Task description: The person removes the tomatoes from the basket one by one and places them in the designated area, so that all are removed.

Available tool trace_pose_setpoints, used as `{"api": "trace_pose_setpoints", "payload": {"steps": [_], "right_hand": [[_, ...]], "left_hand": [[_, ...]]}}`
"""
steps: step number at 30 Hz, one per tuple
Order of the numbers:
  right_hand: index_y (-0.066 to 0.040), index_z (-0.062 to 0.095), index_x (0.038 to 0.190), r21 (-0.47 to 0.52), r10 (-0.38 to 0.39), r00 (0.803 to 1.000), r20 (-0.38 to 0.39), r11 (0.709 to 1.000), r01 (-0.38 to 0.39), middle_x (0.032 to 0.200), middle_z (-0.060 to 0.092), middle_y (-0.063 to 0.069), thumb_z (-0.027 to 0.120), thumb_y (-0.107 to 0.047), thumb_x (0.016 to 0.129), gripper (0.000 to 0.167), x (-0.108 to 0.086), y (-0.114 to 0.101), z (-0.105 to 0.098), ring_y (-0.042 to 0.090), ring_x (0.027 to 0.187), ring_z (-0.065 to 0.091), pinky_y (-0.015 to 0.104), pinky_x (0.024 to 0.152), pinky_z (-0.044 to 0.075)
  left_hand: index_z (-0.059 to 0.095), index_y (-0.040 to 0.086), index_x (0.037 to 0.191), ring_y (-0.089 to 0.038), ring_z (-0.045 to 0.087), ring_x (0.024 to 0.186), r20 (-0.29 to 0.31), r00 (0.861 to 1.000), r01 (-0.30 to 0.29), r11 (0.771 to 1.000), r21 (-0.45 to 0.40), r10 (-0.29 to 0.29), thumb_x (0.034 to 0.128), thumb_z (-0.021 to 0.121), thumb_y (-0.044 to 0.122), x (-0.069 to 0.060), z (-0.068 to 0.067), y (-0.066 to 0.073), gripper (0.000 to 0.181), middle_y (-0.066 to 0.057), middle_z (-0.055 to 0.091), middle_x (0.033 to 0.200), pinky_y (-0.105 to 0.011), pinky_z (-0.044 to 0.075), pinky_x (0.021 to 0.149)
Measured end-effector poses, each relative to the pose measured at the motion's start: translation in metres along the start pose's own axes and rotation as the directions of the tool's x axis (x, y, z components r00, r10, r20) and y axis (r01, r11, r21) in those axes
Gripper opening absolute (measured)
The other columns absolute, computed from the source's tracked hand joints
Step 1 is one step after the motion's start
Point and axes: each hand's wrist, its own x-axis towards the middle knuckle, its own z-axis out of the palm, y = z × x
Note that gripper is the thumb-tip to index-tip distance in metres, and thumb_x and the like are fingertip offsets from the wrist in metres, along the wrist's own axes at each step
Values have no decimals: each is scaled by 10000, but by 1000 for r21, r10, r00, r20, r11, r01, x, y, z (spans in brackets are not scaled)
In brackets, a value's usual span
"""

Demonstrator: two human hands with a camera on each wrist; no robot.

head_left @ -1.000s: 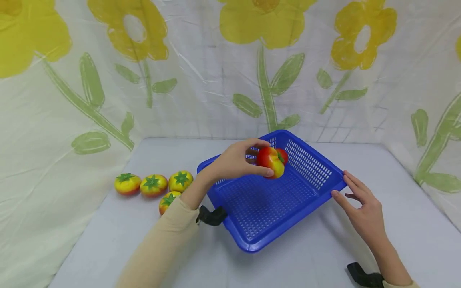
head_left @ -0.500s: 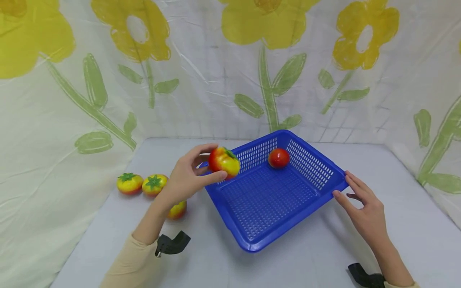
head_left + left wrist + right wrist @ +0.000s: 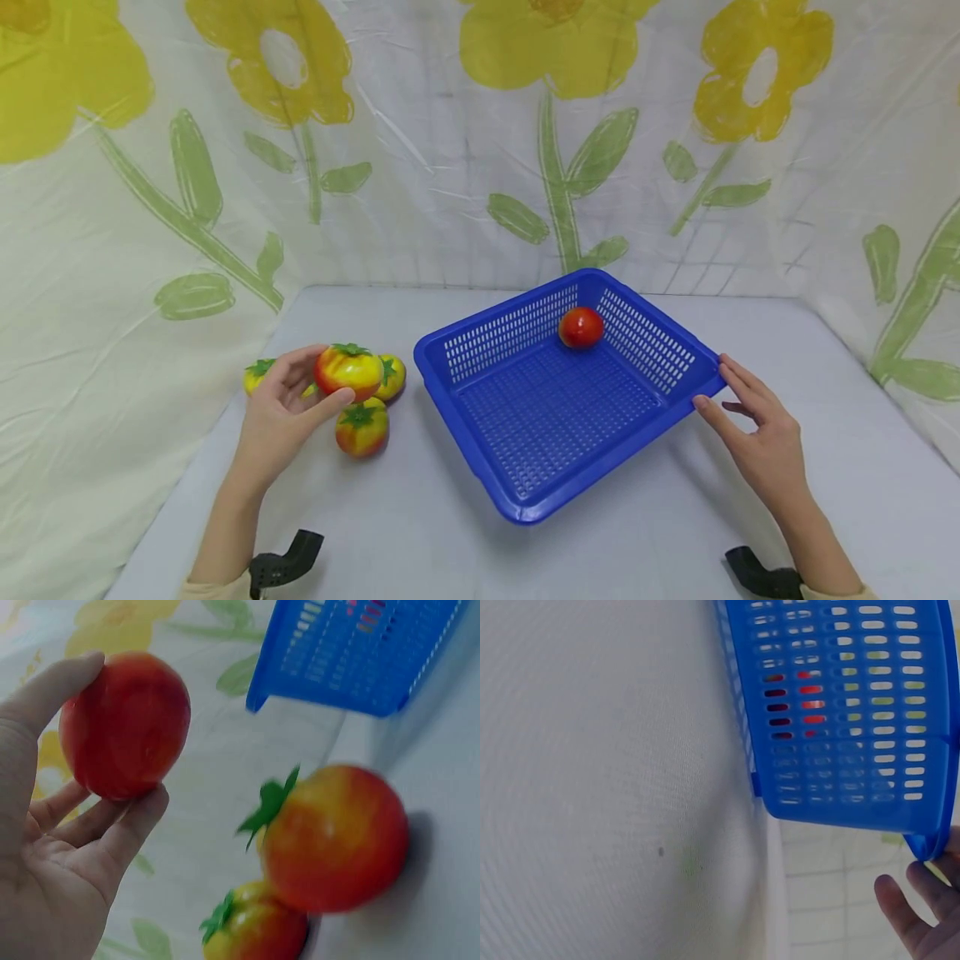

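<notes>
My left hand holds a yellow-red tomato with a green leafy top between thumb and fingers, above the table's left part. In the left wrist view the held tomato shows its smooth red underside. Just beneath it lie more tomatoes: one in front, another tomato behind, and others partly hidden by the hand. At the right, my right hand grips the near right corner of a blue plastic basket. One red tomato sits in the basket's far corner.
The table has a pale covering. Behind it hangs a white curtain printed with yellow flowers. Black wrist mounts, such as the left mount, stick out beside each wrist. The basket's slotted wall stands upright.
My left hand has carried the tomato out from above the basket, leftward and down to the loose tomatoes. My right hand and the basket have stayed put.
</notes>
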Motion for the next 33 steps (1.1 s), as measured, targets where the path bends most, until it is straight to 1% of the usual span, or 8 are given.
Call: {"api": "trace_pose_setpoints", "payload": {"steps": [3, 6, 10, 14, 19, 26, 30, 33], "right_hand": [[-106, 498, 1448, 0, 0, 1000, 2, 1000, 0, 1486, 455, 9, 769, -123, 871, 638, 0, -1, 0, -42, 1298, 384, 23, 834, 379], [-99, 501, 1445, 7, -1, 1000, 5, 1000, 1, 1486, 456, 22, 768, -119, 871, 633, 0, 0, 0, -39, 1298, 387, 23, 834, 381], [-93, 506, 1441, 11, -2, 1000, 8, 1000, 2, 1485, 458, 28, 768, -120, 871, 628, 0, 1, 0, -39, 1298, 388, 26, 835, 383], [-98, 503, 1444, 9, -3, 1000, 11, 1000, 3, 1487, 456, 24, 767, -127, 873, 630, 1, 1, 1, -38, 1298, 388, 29, 837, 385], [-99, 503, 1444, 6, 0, 1000, 7, 1000, 0, 1486, 457, 11, 768, -135, 874, 630, 1, 0, 0, -43, 1292, 391, 25, 836, 382], [-123, 492, 1456, 9, 1, 1000, 13, 1000, -1, 1493, 446, -16, 767, -135, 874, 643, 0, 1, -1, -39, 1298, 384, 28, 840, 380], [-117, 496, 1453, 10, -1, 1000, 11, 1000, 1, 1492, 448, -4, 770, -127, 870, 644, -1, 1, -1, -34, 1299, 386, 27, 840, 380], [-108, 498, 1450, 15, -5, 1000, 11, 1000, 4, 1491, 450, 4, 771, -128, 870, 641, 0, 1, -1, -30, 1300, 389, 26, 840, 380]], "left_hand": [[452, 33, 1377, -180, 515, 1206, -14, 1000, -12, 1000, -9, 12, 853, 770, 42, -6, -13, -8, 613, -127, 511, 1343, -192, 466, 917], [433, 72, 1410, -152, 506, 1214, -14, 1000, 15, 1000, 11, -15, 845, 778, 40, -12, -25, -16, 663, -121, 478, 1379, -171, 458, 912], [375, 123, 1484, -116, 466, 1253, 23, 997, 67, 995, 76, -69, 846, 789, 90, -20, -42, -28, 761, -123, 414, 1447, -138, 443, 900], [403, 63, 1473, -98, 463, 1252, 74, 994, 70, 993, 97, -78, 820, 810, 72, -24, -53, -37, 770, -154, 416, 1450, -139, 441, 904], [464, 42, 1422, -72, 473, 1234, 135, 985, 88, 984, 154, -109, 791, 845, 137, -26, -59, -44, 743, -161, 418, 1458, -131, 435, 901], [445, 67, 1431, -346, 457, 1287, 160, 958, 198, 953, 230, -238, 795, 844, 273, -27, -66, -46, 779, -159, 416, 1444, -171, 448, 913], [447, 73, 1435, -355, 467, 1271, 160, 949, 225, 938, 262, -272, 778, 854, 309, -26, -68, -51, 808, -161, 425, 1432, -177, 460, 910], [441, 64, 1443, -375, 483, 1252, 152, 939, 255, 922, 292, -308, 773, 856, 332, -25, -69, -54, 833, -183, 404, 1444, -238, 492, 908]]}}
